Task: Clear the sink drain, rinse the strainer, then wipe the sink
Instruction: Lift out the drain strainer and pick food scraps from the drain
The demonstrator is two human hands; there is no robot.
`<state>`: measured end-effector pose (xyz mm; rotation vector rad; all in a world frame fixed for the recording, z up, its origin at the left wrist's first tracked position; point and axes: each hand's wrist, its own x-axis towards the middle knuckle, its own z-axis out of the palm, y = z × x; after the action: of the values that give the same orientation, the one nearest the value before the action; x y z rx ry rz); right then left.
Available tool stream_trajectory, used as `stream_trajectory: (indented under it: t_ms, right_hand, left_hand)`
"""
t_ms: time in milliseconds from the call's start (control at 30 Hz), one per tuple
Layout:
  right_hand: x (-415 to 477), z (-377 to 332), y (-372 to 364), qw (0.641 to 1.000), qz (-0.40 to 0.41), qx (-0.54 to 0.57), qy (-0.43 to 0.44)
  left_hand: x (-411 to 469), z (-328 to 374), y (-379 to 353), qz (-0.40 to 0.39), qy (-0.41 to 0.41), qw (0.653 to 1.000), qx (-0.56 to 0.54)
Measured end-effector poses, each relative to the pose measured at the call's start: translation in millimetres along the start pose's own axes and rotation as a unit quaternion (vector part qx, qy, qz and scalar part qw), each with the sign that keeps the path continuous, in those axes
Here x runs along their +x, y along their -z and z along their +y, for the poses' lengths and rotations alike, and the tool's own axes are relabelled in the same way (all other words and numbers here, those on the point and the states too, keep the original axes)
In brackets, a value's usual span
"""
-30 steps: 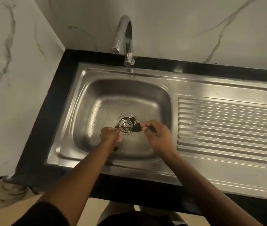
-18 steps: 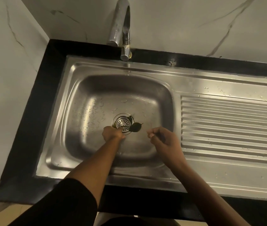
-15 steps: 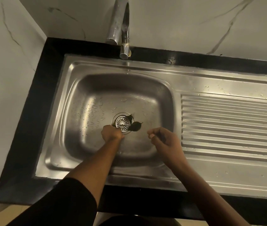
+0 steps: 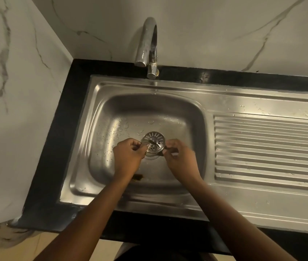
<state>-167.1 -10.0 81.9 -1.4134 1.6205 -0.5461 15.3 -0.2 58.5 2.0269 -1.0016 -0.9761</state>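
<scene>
The round metal strainer [image 4: 154, 140] is raised and tilted above the drain in the middle of the steel sink basin [image 4: 104, 162]. Its basket shows below the slotted rim. My left hand [image 4: 127, 157] pinches the strainer's left rim. My right hand [image 4: 180, 159] is closed at the strainer's right edge, with a dark leaf-like piece of debris [image 4: 165, 147] between its fingertips. The drain hole itself is hidden under the strainer and my hands.
The chrome tap [image 4: 148, 48] stands behind the basin with no water running. A ribbed drainboard [image 4: 269, 147] lies to the right. A small brown scrap [image 4: 137, 177] sits on the basin floor near my left wrist. Black counter [image 4: 68, 102] and marble walls surround the sink.
The strainer has come up out of the drain in my left hand. My right hand moved left from open space to the strainer's right edge and closed on the dark debris.
</scene>
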Motion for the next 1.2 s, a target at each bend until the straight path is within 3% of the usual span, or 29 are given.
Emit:
stream_trajectory:
  t_ms: [167,333,600,900,1033,1200]
  right_hand:
    - [9,-21,-12,0.993,0.005,0.099,-0.069]
    - [14,-33,-21,0.989,0.014,0.132,-0.066]
    - [14,-29,-17,0.954,-0.070,0.285,-0.063]
    - [11,-27,-6,0.938,-0.103,0.321,-0.081]
    - [8,-23,2,0.939,-0.076,0.317,-0.112]
    - [8,-9,14,0.969,-0.031,0.230,-0.086]
  left_hand:
    - [-25,24,23,0.014,-0.050,0.998,-0.038]
    - [-38,38,29,0.001,-0.057,0.996,-0.062]
    - [-35,42,38,0.013,-0.051,0.995,-0.081]
    - [-33,42,39,0.035,-0.077,0.995,-0.047]
    - [-30,44,41,0.046,-0.078,0.994,-0.057]
    - [-24,48,38,0.041,-0.021,0.992,-0.119]
